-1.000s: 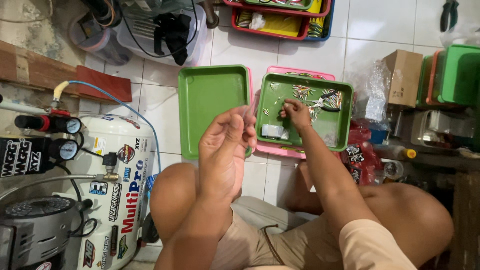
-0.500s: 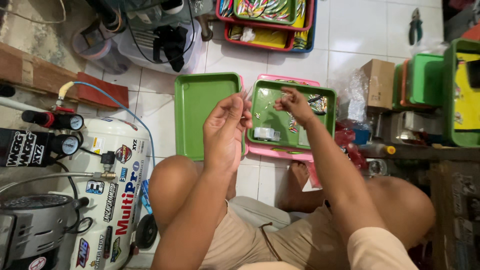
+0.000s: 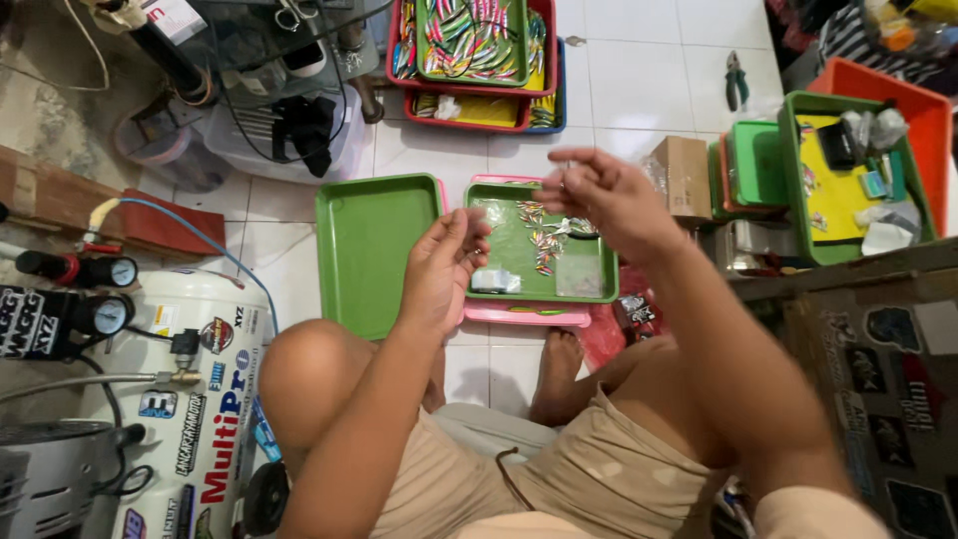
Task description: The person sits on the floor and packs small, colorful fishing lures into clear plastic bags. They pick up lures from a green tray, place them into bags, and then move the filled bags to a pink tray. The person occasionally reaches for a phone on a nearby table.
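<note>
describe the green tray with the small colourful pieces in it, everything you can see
The green tray is a shallow rectangular tray with a raised rim and rounded corners; it looks like plastic. It lies flat on a pink tray whose edge shows below and above it, on the white tiled floor. Inside lie a scatter of small colourful pieces and two small clear packets near the front. An empty green tray lies beside it. The left hand and right hand are raised in front of it; contact cannot be told.

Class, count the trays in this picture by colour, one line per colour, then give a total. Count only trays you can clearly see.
Green trays: 5
Pink trays: 1
Red trays: 1
Orange trays: 1
Total: 8
</note>
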